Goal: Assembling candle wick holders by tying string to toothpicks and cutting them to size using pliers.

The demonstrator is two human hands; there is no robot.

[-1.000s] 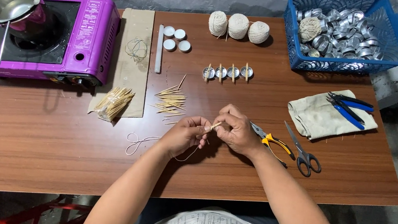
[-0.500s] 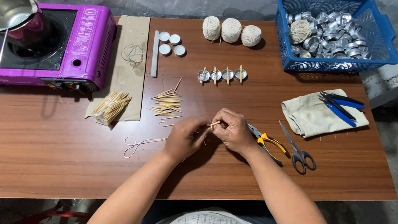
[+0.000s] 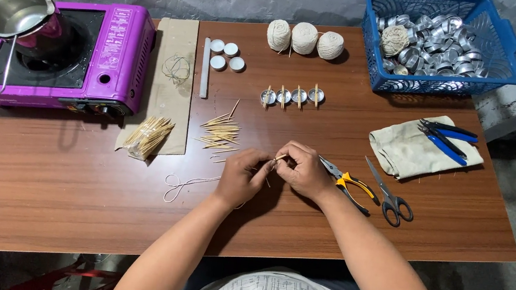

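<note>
a brown wooden tabletop (image 3: 67, 207) is seen from above, and it carries everything. at its far left a purple portable gas stove (image 3: 111, 61) is set, with a steel pot (image 3: 15, 10) on the burner. at the far right a blue plastic basket (image 3: 477, 67) is filled with small metal cups. a folded cloth (image 3: 402, 149) with blue-handled pliers (image 3: 446, 138) on it lies below the basket. three balls of twine (image 3: 304, 38) are lined along the far edge, and a row of four small metal cups with sticks across them (image 3: 291, 95) is set nearer the middle. scissors (image 3: 389, 197) and yellow-handled pliers (image 3: 348, 182) lie just right of the hands.

both hands are brought together at the middle of the tabletop. the left hand (image 3: 239, 179) is closed in a pinch, and the right hand (image 3: 303, 170) is likewise pinched. between their fingertips a thin wooden stick (image 3: 278, 159) is held, its long axis running roughly left to right, slightly tilted. a loose string (image 3: 184, 183) trails leftward from under the left hand across the tabletop; whether its end is gripped cannot be told. the loose pile of sticks (image 3: 220, 132) lies just beyond the left hand, nearer to it than to the right.
</note>
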